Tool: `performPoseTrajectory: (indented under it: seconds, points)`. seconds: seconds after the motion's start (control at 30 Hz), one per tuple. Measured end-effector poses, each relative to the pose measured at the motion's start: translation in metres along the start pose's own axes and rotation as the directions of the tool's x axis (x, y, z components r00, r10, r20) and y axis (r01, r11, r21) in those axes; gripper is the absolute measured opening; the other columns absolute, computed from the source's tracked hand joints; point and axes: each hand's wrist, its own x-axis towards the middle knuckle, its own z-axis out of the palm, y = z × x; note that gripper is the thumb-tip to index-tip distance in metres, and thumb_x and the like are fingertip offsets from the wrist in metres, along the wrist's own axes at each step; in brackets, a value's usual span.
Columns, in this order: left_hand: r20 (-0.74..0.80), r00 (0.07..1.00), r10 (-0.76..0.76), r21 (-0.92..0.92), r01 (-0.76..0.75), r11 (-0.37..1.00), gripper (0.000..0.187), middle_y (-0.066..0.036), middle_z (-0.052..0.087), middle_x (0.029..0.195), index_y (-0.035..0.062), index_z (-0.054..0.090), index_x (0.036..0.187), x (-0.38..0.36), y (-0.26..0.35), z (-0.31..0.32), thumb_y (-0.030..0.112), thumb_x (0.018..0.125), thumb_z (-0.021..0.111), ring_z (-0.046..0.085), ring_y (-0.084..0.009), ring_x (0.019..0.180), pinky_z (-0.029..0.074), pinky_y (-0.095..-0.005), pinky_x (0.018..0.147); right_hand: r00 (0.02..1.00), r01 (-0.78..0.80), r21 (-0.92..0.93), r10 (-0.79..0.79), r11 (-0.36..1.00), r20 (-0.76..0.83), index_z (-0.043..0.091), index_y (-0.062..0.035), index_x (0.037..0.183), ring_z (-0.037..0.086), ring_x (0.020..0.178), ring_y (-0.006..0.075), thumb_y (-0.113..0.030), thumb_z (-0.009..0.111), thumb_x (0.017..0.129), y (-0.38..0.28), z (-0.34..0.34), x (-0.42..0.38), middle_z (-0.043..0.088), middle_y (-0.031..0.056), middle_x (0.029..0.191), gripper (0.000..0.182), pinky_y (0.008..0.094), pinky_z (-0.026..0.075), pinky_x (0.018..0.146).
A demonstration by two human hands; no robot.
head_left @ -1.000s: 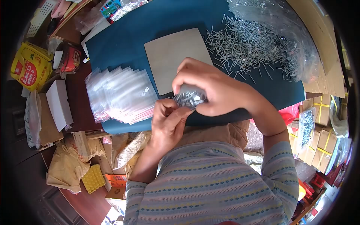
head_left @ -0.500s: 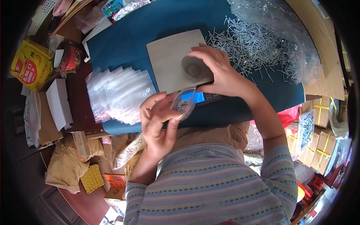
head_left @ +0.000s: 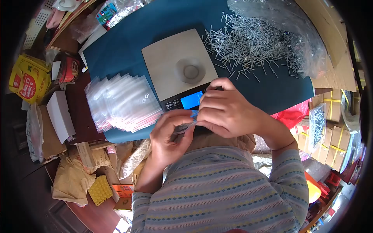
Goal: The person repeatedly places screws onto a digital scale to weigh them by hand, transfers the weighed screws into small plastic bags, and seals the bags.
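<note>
A small clear plastic bag is held just in front of the scale, low over the table's near edge. My left hand pinches its left side between thumb and fingers. At the bag's upper right edge, the fingers of my right hand are closed on it. Both hands partly cover the bag, so its contents are hard to make out. Right behind them stands a kitchen scale with a lit blue display. A round grey shape, perhaps a shallow dish, shows on its plate.
Overlapping clear zip bags lie left of the scale on the dark blue table cover. A heap of loose metal screws or nails is at the back right, beside a large plastic sheet. Cardboard boxes stand at the right.
My right hand has come down from over the scale's plate to the bag and closed on its edge. The bag, tilted open before, is now between both hands.
</note>
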Motion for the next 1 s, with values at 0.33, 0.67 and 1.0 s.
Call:
performPoseTrajectory:
  seconds: [0.33,0.67,1.0]
  points:
    - [0.145,0.984,-0.105,-0.149,0.126,0.981,0.017,-0.011,0.068,0.090,0.0007,0.066,0.086,-0.002,0.012,0.001,-0.010,0.073,0.071,0.067,-0.0250,0.090,0.052,-0.0324,0.079,0.995,0.090,0.068,-0.087,0.994,-0.048,0.051,-0.0126,0.064,0.055,0.072,0.0159,-0.029,0.074,0.074,-0.004,0.004,-0.006,0.047,-0.0021,0.066,0.030,0.0365,0.040,0.085]
    - [0.073,0.973,-0.217,-0.433,0.227,0.872,0.018,-0.015,0.069,0.097,0.0015,0.061,0.076,-0.010,-0.007,-0.017,-0.008,0.073,0.076,0.063,-0.0327,0.108,0.051,-0.0444,0.094,0.989,-0.061,0.182,0.083,0.981,-0.120,0.061,-0.0124,0.068,0.055,0.065,0.0165,-0.027,0.079,0.073,0.009,-0.009,-0.026,0.053,-0.0018,0.065,0.024,0.0349,0.040,0.076]
    - [0.107,0.969,-0.222,-0.498,0.245,0.832,0.014,-0.015,0.069,0.094,0.0002,0.061,0.079,-0.018,-0.008,-0.017,-0.008,0.078,0.072,0.068,-0.0253,0.094,0.056,-0.0366,0.084,0.665,-0.728,-0.195,0.608,0.657,-0.434,0.065,-0.0065,0.081,0.061,0.067,0.0215,-0.011,0.073,0.077,0.089,-0.028,-0.086,0.061,0.0056,0.074,0.010,0.0342,0.046,0.059]
